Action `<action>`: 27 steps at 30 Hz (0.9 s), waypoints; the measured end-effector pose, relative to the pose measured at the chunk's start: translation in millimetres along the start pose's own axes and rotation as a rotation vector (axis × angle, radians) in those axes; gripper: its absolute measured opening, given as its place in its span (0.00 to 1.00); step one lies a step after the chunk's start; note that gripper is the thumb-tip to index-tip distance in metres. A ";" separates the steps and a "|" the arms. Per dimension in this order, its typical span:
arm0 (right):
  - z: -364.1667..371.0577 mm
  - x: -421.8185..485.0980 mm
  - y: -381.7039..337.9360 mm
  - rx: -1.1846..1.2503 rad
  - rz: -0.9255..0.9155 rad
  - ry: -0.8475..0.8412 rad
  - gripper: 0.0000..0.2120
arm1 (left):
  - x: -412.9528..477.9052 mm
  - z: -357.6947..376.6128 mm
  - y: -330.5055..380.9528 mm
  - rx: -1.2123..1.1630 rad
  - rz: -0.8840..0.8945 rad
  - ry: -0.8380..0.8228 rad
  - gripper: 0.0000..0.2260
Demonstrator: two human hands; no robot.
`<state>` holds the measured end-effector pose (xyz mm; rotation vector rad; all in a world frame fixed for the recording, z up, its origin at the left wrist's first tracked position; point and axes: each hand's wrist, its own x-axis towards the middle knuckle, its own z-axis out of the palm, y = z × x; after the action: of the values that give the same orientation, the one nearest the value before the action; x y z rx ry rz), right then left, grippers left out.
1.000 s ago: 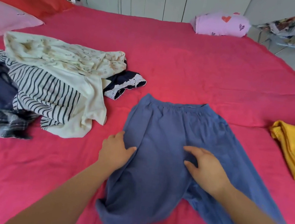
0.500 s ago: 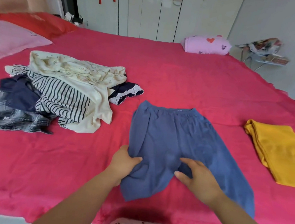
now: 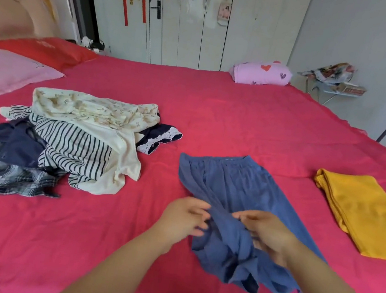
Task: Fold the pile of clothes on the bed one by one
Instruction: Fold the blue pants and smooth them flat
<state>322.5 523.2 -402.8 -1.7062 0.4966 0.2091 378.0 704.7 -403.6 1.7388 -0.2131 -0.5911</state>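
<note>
The unfolded pile (image 3: 71, 141) lies left on the bed (image 3: 239, 118). Mid-bed, the left hand (image 3: 184, 218) and right hand (image 3: 267, 233), close together, each pinch bunched cloth of the blue trousers (image 3: 231, 182). The trousers lie lengthwise, waistband away and legs toward the person, with a yellow garment (image 3: 361, 211) to their right.

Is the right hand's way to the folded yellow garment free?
Likely yes: nothing stands between the right hand and the yellow garment, only flat bedspread and the blue trousers it grips.
</note>
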 end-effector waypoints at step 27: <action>-54.2 103.0 56.7 -0.979 0.401 -0.115 0.29 | 245.3 -35.0 -25.8 1.576 0.319 0.080 0.15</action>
<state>382.1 442.2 -484.4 -2.4968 0.7097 0.9572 600.1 632.0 -489.9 3.1023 -1.0863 0.0041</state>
